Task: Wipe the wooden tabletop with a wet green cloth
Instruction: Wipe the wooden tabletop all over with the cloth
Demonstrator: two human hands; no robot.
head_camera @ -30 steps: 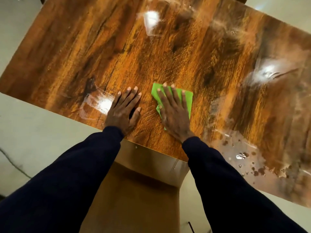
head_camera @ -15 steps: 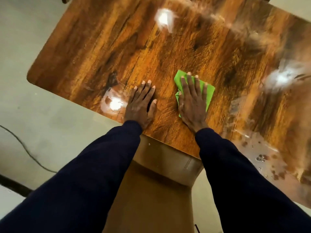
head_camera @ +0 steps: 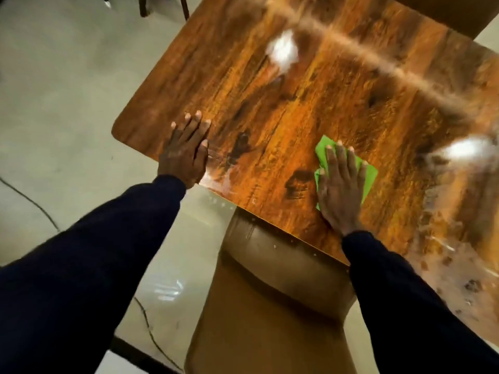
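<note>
The glossy wooden tabletop (head_camera: 310, 103) fills the upper right of the head view, its rounded left corner in sight. A folded green cloth (head_camera: 368, 175) lies near the table's front edge. My right hand (head_camera: 339, 190) presses flat on the cloth with straight fingers and covers most of it. Close to the left corner, my left hand (head_camera: 185, 153) rests flat on the bare wood, fingers straight, holding nothing. Wet smears and water drops (head_camera: 448, 255) show on the wood at the right.
A brown chair (head_camera: 270, 306) stands tucked under the table's front edge between my arms. The pale tiled floor (head_camera: 67, 90) lies to the left, with a thin cable (head_camera: 35, 203) across it. Dark furniture legs (head_camera: 183, 8) stand at the top.
The view has swung left, so the table's left corner now shows. My left hand has slid left towards that corner, away from the right hand, which stays pressed on the cloth.
</note>
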